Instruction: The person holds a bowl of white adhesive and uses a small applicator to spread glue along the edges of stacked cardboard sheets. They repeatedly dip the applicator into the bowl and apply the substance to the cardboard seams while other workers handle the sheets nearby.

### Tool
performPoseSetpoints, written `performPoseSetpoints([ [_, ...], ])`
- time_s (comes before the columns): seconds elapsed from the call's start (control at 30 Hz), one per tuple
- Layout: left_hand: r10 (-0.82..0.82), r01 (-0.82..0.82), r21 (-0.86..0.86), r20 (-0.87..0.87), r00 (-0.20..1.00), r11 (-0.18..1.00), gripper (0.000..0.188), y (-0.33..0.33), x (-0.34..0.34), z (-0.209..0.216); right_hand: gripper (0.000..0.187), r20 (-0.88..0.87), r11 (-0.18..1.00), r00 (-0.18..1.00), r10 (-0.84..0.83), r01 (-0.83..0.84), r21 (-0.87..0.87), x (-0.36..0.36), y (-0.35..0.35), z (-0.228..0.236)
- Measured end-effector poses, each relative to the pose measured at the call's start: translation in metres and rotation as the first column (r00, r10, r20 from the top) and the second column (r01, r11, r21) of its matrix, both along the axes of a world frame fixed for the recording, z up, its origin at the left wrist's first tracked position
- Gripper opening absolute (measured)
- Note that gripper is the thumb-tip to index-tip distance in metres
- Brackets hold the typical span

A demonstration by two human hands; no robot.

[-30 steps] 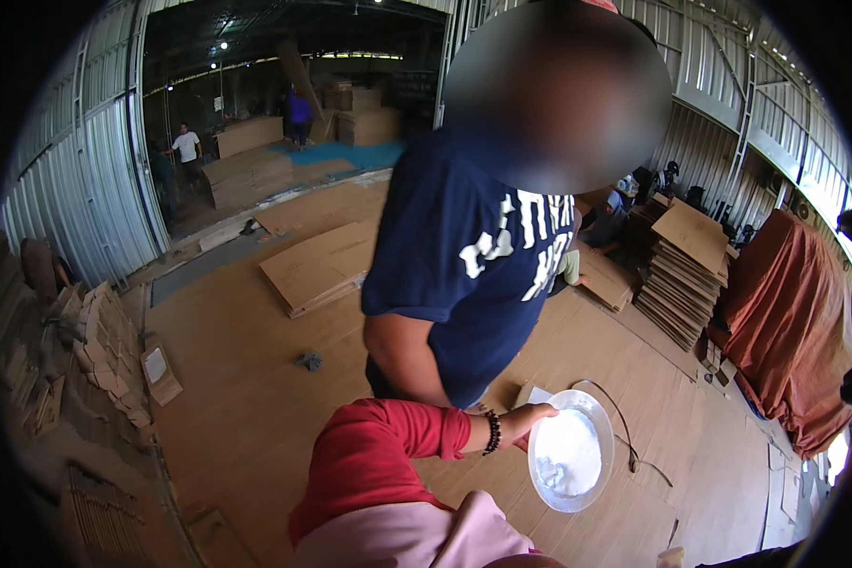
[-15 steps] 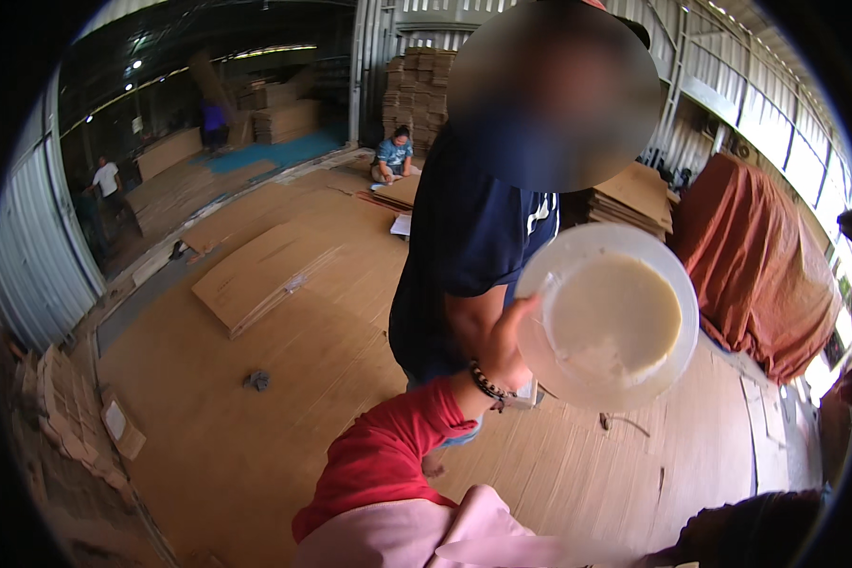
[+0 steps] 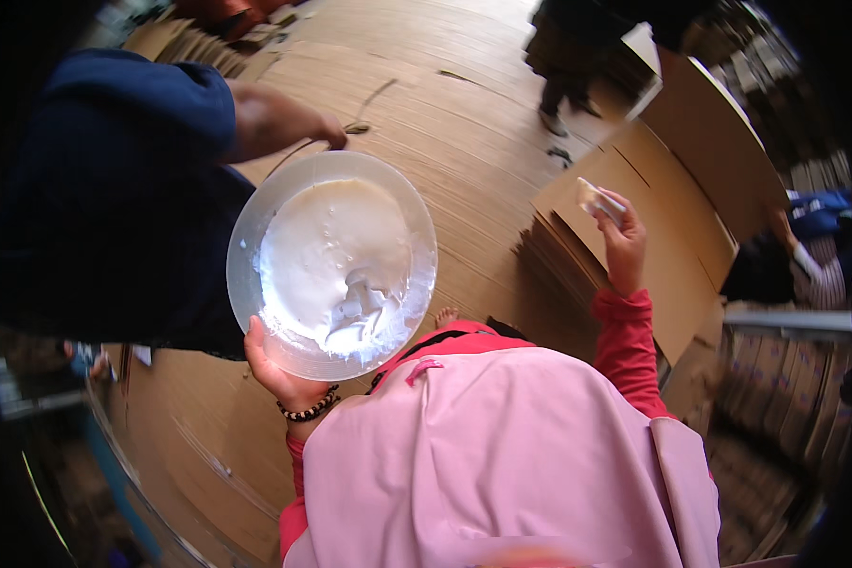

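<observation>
My left hand [image 3: 279, 374] grips the near rim of a clear round bowl [image 3: 256, 227] holding white paste [image 3: 336, 260], held level in front of my chest. A beaded bracelet sits on that wrist. My right hand [image 3: 620, 237] is raised to the right and pinches a small pale sponge-like piece [image 3: 598, 199] over a flat brown cardboard sheet [image 3: 663, 218]. Another person in a dark blue shirt [image 3: 114, 199] stands at the left; that person's hand [image 3: 327, 133] touches the bowl's far rim.
Stacked cardboard sheets [image 3: 577, 284] lie under my right hand, and corrugated cardboard covers the floor [image 3: 464, 123]. Someone's legs [image 3: 563, 85] stand at the top. A seated person in blue [image 3: 814, 246] is at the right edge.
My head has tipped down and turned, so the view swung from the standing person to the bowl and my chest. My right hand with the small piece has come into view.
</observation>
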State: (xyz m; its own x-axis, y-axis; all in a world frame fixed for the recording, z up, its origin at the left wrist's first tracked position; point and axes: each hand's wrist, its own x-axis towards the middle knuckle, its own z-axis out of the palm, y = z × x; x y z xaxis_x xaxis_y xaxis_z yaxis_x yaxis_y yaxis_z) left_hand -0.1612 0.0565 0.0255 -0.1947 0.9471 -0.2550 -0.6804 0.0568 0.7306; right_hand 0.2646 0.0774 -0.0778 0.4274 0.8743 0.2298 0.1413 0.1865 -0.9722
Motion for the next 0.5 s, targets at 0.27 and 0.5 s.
performPoseSetpoints([
  [0.27,-0.24,0.253,-0.179,0.087,0.967,0.951,0.05,0.021,0.04,-0.065,0.025,0.516,0.86,0.798,-0.313,0.468,-0.202,0.001,-0.088,-0.109],
  [0.5,-0.431,0.432,-0.264,0.066,0.9,0.862,0.051,0.033,0.035,-0.053,0.03,0.831,0.834,0.54,-0.132,0.514,-0.202,-0.005,-0.109,-0.11],
])
